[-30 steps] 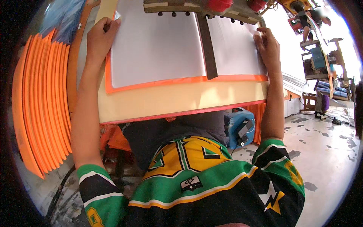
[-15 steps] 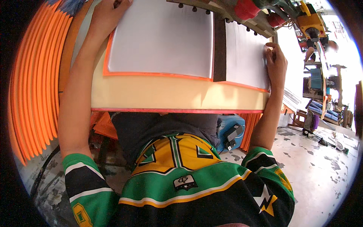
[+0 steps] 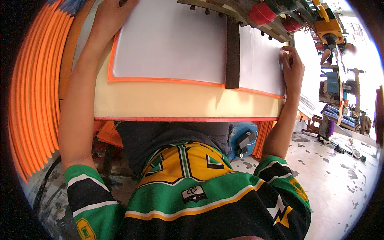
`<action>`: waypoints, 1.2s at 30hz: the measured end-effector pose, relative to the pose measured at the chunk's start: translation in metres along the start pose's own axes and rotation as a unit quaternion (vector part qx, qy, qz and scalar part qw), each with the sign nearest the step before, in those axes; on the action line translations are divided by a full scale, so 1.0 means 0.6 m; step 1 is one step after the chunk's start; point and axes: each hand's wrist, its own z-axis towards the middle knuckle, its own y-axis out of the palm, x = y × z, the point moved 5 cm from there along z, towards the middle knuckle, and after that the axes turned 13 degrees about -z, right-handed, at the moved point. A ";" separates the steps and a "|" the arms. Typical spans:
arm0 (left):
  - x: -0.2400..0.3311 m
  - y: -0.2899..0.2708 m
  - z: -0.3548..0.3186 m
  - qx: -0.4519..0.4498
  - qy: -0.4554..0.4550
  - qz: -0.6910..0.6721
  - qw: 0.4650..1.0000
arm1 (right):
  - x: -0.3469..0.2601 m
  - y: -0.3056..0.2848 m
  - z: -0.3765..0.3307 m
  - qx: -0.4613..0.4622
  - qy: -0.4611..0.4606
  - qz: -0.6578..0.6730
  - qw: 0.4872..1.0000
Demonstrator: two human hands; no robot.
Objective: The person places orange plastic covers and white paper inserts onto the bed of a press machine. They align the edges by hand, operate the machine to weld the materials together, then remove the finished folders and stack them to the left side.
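A whitish, glossy sheet with an orange border [image 3: 172,52] lies on a cream tabletop [image 3: 160,100]. Across it, right of its middle, runs a narrow dark bar [image 3: 233,56]. At the upper left, my left hand [image 3: 113,16] has curled fingers at the sheet's left edge; the frame's top cuts off part of it. My right hand [image 3: 293,64] is closed at the sheet's right edge, thumb and forefinger near its upper right corner. Above the sheet hangs a curved metal machine part [image 3: 228,12] with a row of dark knobs, hiding the sheet's far side.
A tall stack of orange folded pieces [image 3: 38,92] stands left of the table. Red round parts [image 3: 263,13] and a yellow box with a black knob [image 3: 328,28] sit on the machine at upper right. Below the table are a blue object [image 3: 250,136] and more orange pieces [image 3: 264,138].
The whole view has shifted very slightly. Both hands and the sheet keep their places relative to each other.
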 end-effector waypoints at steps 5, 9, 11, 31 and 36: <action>0.010 -0.002 -0.002 0.002 -0.010 0.018 1.000 | 0.003 0.001 -0.001 0.006 -0.013 0.000 1.000; 0.012 -0.005 0.000 0.012 -0.009 0.036 0.999 | 0.007 0.003 0.004 0.007 -0.003 -0.007 1.000; 0.007 -0.005 0.006 0.001 -0.019 0.059 0.998 | 0.009 0.007 0.006 0.000 0.001 -0.007 1.000; 0.083 0.001 -0.019 0.041 -0.099 -0.069 0.992 | 0.008 0.021 0.008 0.038 -0.059 -0.080 0.994; 0.074 0.008 -0.016 0.032 -0.079 -0.072 0.994 | 0.027 0.033 0.002 0.005 -0.057 -0.100 0.993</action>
